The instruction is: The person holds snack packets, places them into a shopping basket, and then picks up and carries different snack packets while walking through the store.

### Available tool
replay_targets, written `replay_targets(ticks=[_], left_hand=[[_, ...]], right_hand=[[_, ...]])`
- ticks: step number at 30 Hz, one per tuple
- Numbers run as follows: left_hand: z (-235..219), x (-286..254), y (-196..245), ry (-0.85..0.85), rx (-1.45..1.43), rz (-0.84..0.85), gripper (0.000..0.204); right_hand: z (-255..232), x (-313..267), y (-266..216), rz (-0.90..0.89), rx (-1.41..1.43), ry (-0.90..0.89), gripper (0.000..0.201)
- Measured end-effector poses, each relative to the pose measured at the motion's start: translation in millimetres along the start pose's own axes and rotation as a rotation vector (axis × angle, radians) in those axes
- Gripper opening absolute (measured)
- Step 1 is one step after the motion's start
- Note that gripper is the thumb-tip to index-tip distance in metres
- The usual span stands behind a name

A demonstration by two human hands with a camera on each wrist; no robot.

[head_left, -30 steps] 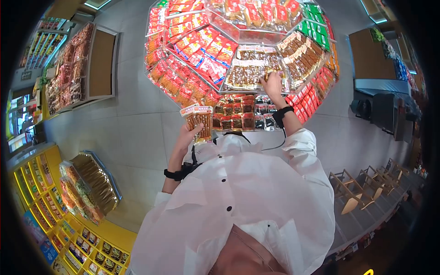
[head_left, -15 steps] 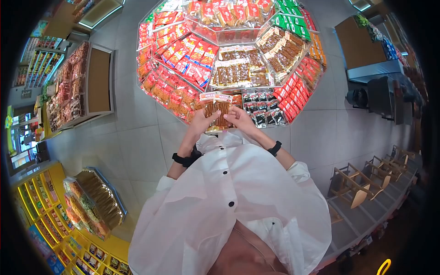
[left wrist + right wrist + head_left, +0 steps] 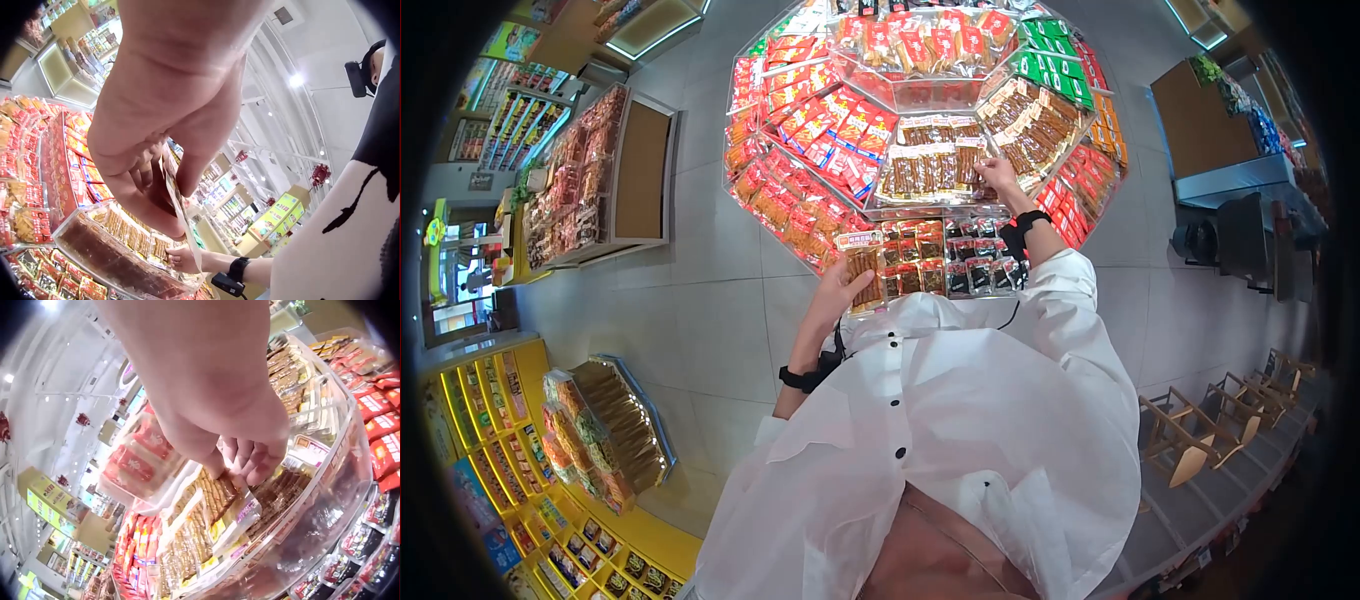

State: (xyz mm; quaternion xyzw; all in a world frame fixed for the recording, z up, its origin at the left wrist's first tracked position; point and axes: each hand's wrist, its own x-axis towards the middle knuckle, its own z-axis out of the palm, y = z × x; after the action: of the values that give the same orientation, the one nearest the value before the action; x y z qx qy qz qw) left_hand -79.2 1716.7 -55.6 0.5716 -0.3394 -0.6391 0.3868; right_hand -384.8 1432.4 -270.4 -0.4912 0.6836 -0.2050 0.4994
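Observation:
My left hand [image 3: 838, 292] grips a clear packet of brown snack sticks [image 3: 864, 262] upright in front of the body, thumb across its face. Edge-on in the left wrist view, the packet shows as a thin strip between thumb and curled fingers. Farther forward, my right hand [image 3: 1002, 176] reaches into a clear bin [image 3: 925, 212] of similar packets. There its thumb and fingers pinch the top end of a packet of brown sticks [image 3: 219, 495], which is tilted up among the others in the right wrist view.
The tiered display holds red packets [image 3: 835, 125] to the left, green packets [image 3: 1055, 75] at far right and dark packets [image 3: 980, 272] below the bin. A raised tier [image 3: 925, 95] stands behind. Yellow shelving [image 3: 525, 350] and wooden chairs [image 3: 1190, 440] lie farther off.
The right hand was in the bin, came back to the packets at the left hand, and is now in the bin again. The left hand has kept its grip, moving slightly.

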Motion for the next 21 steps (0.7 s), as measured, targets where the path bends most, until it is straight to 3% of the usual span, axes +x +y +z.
replay_targets(ticks=[3,4,6,7,8,10,12,14,16,18,20,21], left_hand=[[-7,-11,-11,0.082,-0.043,-0.055,0.028],[-9,-15,-14,0.106,-0.038,-0.082,0.028],[-11,-19,-21,0.131,-0.041,-0.107,0.027],[-12,-19,-23,0.145,-0.036,-0.126,0.026],[-12,-18,-25,0.145,-0.04,-0.126,0.026],[-9,-15,-26,0.11,-0.034,-0.115,0.027],[-3,-8,-22,0.079,-0.048,-0.078,0.025],[1,2,-11,0.046,-0.056,-0.038,0.023],[5,11,-1,0.027,0.029,-0.064,0.023],[10,26,1,-0.018,0.03,-0.079,0.024],[19,42,-8,-0.064,0.028,-0.099,0.026],[27,51,-19,-0.125,0.007,-0.087,0.027]], right_hand=[[2,2,-5,-0.174,-0.361,0.01,0.036],[5,5,1,-0.176,-0.366,-0.002,0.036],[10,7,5,-0.236,-0.504,0.248,0.037],[9,3,5,-0.304,-0.534,0.273,0.037],[10,-1,6,-0.305,-0.538,0.273,0.037],[8,-9,6,-0.489,-0.479,0.309,0.036],[9,-16,7,-0.463,-0.462,0.303,0.035],[13,-25,9,-0.508,-0.421,0.414,0.036],[13,-67,-9,-0.683,-0.45,0.538,0.032],[27,-104,-11,-0.601,-0.029,0.256,0.027],[32,-167,-31,-0.282,0.33,-0.292,0.024],[33,-201,-44,-0.238,0.407,-0.439,0.023]])
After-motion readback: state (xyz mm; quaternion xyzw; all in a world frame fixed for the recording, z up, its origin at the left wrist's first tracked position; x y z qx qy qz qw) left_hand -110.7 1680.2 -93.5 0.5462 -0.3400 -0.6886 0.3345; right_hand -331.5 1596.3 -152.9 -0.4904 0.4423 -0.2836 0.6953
